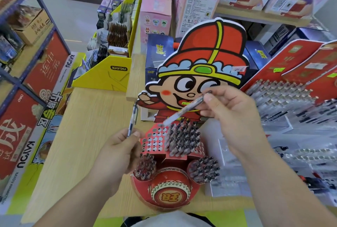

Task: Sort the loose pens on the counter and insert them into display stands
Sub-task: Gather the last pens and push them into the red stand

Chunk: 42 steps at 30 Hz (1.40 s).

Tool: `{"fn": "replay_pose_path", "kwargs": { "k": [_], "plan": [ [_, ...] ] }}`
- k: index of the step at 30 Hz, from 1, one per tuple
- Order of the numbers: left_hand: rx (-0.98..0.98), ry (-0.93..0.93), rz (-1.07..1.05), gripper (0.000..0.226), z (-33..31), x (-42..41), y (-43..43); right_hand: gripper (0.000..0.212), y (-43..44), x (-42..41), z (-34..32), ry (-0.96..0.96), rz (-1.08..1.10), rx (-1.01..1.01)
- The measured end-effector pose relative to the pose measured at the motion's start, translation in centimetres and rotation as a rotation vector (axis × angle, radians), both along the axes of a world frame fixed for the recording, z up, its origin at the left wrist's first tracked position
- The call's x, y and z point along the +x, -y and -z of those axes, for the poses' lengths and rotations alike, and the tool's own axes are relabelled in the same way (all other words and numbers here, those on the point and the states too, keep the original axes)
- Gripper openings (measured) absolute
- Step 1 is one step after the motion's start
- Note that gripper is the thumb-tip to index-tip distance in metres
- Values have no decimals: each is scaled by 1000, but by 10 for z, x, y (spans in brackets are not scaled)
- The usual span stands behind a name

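Two pens are in hand, one per hand. The right hand (233, 117) pinches a clear-barrelled pen (184, 111) near its upper end between thumb and fingertips. The barrel slants down and to the left, so its lower tip sits at the top rows of the red hole panel (154, 140) on the cartoon display stand (170, 194). The barrel is blurred, so it cannot be told whether the tip has entered a hole. The slant appears chosen to keep the hand away from the block of seated pens (184, 135) filling the panel's right half. The open holes lie to the left, where the tip points. The left hand (118, 148) curls round the lower part of a second pen (131, 121), held upright beside the stand and above the wooden counter (87, 126). This pen is judged to be in reserve for the following insertion. Lower down, the left cup (145, 167) and right cup (204, 169) of the stand are packed with pens. Judgement: an insertion is under way and the panel is roughly half filled. The pen needs righting before it drops, or its tip may skid across the panel or knock the neighbouring pens.
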State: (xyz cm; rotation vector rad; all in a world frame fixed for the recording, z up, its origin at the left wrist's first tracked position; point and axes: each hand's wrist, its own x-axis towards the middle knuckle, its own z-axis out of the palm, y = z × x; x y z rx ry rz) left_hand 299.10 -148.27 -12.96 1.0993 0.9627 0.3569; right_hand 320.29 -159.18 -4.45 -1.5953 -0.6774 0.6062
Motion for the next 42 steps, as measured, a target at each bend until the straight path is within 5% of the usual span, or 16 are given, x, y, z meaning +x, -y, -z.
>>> {"fn": "replay_pose_path", "kwargs": {
  "k": [6, 11, 28, 42],
  "plan": [
    [-37, 25, 0, 30, 6, -9, -2, 12, -9, 3, 17, 355, -18, -139],
    [-82, 40, -21, 37, 6, -9, 3, 13, -20, -3, 44, 467, -105, -291],
    [-64, 28, 36, 30, 12, -4, 1, 4, -34, 9, 59, 528, -347, -554],
    [153, 91, 108, 19, 2, 7, -7, 9, -37, 18, 63, 476, -401, -613]
  ]
}}
